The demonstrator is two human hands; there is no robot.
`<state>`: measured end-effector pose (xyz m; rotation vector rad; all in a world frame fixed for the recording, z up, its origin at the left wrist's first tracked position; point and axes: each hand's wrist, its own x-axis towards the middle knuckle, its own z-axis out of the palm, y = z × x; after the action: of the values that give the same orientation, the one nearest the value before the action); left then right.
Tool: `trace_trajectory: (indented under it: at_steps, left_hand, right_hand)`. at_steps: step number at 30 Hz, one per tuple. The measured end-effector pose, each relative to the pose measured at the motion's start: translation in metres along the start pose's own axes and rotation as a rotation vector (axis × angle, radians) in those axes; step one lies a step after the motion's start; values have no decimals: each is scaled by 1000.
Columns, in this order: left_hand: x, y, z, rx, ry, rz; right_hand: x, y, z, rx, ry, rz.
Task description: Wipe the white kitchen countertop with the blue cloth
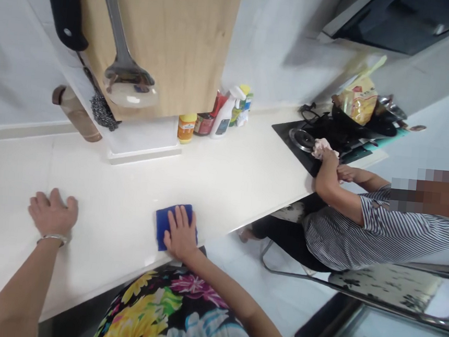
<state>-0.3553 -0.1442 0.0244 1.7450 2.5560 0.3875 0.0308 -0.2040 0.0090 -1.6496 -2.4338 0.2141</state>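
A folded blue cloth [161,229] lies on the white countertop [119,201] near its front edge. My right hand [180,233] rests flat on top of the cloth, fingers stretched across it and pressing it against the surface. To the left, my left hand [53,215] is palm down on the bare counter with its fingers spread, holding nothing. A bracelet [54,238] circles that wrist.
A wooden board [181,33], a ladle [126,71] and a black-handled utensil [66,5] hang ahead. Behind stand a brown bottle [79,114] and a spray bottle [225,113]. A co-worker [332,235] holds a pale cloth [322,148] at the stove [290,132].
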Motion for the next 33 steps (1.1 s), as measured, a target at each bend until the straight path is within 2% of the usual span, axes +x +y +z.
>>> trace_trajectory:
  at_steps: [3,6,8,11,13,15,17,20,23,27,31,33]
  left_hand:
    - [0,3,1,6,95,-67]
    - [-3,2,-4,-16,56,-42]
    - [-7,-7,-12,-46,2,-5]
    - [-22,-38,-26,-63,-44,9]
    - [-38,-64,-34,-65,-28,-62]
    - [-54,-87,-38,-83,3,-166]
    - [-65,-101,-38,-115,56,-245]
    - [-71,-107,-35,-163,114,-234]
    - [-70,-105,-33,-207,141,-198]
    - [-71,-102,-34,-238,161,-202]
    - [-74,-98,-38,-218,128,-222]
    - [-75,-96,-41,-194,102,-245]
  right_hand:
    - [-1,2,0,45,18,-89]
    - [-13,29,-4,52,26,-146]
    - [-23,56,-8,13,23,-119]
    - [-35,103,-16,-94,42,7]
    - [-42,130,-20,-168,53,65]
    - [-48,145,-22,-229,39,74]
    - [-52,145,-21,-289,24,84]
    - [-53,121,-15,-351,17,122]
    - [-52,78,-7,-340,-16,87]
    - [-41,4,4,-225,-98,-44]
    - [-9,-77,14,-64,-177,-241]
    - [7,-107,18,0,-204,-352]
